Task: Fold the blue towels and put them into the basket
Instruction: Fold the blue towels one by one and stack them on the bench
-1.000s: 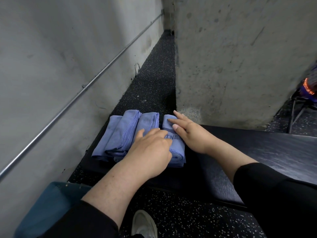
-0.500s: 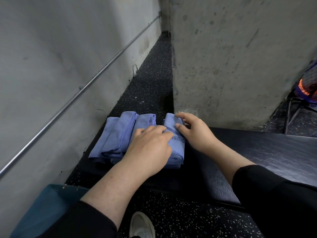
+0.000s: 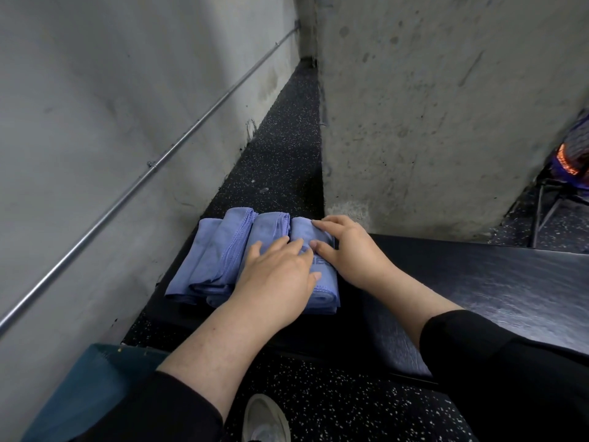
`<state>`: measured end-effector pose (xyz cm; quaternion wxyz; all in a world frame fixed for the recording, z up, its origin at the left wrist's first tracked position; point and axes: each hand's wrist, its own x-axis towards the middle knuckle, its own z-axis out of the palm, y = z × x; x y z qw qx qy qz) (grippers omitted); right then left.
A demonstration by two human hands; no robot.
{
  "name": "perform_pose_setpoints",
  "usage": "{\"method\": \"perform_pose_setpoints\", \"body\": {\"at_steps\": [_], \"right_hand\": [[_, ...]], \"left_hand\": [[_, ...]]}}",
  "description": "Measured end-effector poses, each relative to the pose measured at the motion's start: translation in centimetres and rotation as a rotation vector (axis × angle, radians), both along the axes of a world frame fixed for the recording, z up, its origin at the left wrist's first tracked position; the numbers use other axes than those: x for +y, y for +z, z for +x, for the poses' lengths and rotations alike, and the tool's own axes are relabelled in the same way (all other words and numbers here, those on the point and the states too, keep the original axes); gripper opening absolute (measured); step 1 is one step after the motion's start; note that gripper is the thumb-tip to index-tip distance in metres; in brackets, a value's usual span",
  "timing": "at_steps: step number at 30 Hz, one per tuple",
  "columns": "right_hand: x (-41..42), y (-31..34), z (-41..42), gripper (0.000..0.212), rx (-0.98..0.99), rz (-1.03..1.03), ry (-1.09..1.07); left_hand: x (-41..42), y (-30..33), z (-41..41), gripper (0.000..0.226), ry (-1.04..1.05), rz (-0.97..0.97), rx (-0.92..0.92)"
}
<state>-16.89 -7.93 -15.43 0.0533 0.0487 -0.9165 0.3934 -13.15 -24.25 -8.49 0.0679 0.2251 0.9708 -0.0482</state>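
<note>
Several folded blue towels (image 3: 220,253) lie side by side on the left end of a black padded bench (image 3: 478,282). My left hand (image 3: 277,275) lies flat on the middle towels with straight fingers. My right hand (image 3: 350,247) rests against the rightmost towel (image 3: 325,295), fingers laid over its far end and thumb on its top. A teal fabric basket (image 3: 89,387) stands on the floor at the lower left, partly hidden by my left sleeve.
A grey wall with a metal pipe (image 3: 127,193) runs along the left. A concrete pillar (image 3: 430,122) stands right behind the bench. Dark speckled floor lies between them. My white shoe (image 3: 266,419) shows at the bottom edge.
My left hand slid forward onto the towels and flattened. My right hand shifted to the far right end of the rightmost towel. The towels stayed in their row.
</note>
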Motion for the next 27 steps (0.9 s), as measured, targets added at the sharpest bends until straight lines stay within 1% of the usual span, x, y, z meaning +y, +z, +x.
{"method": "perform_pose_setpoints", "body": {"at_steps": [2, 6, 8, 11, 15, 17, 27], "right_hand": [[0.1, 0.0, 0.0, 0.045, -0.007, 0.017, -0.001], [0.4, 0.2, 0.4, 0.032, 0.111, -0.085, -0.014], [0.8, 0.3, 0.5, 0.028, 0.107, -0.106, -0.020], [1.2, 0.1, 0.6, 0.030, 0.049, -0.102, 0.027], [1.6, 0.2, 0.6, 0.030, 0.106, -0.140, 0.010], [1.7, 0.3, 0.6, 0.030, 0.099, -0.157, 0.012], [1.7, 0.4, 1.0, 0.032, 0.085, -0.153, 0.018]], "left_hand": [[0.2, -0.1, -0.1, 0.052, 0.008, -0.022, -0.009], [0.4, -0.5, -0.4, 0.057, 0.034, -0.056, -0.044], [0.4, -0.6, -0.6, 0.058, 0.037, -0.078, -0.075], [0.6, -0.5, -0.7, 0.056, 0.046, -0.051, -0.074], [0.6, -0.1, -0.6, 0.047, 0.082, 0.070, 0.024], [0.5, 0.0, -0.7, 0.047, 0.099, 0.101, 0.037], [0.5, 0.1, -0.6, 0.047, 0.109, 0.138, 0.069]]}}
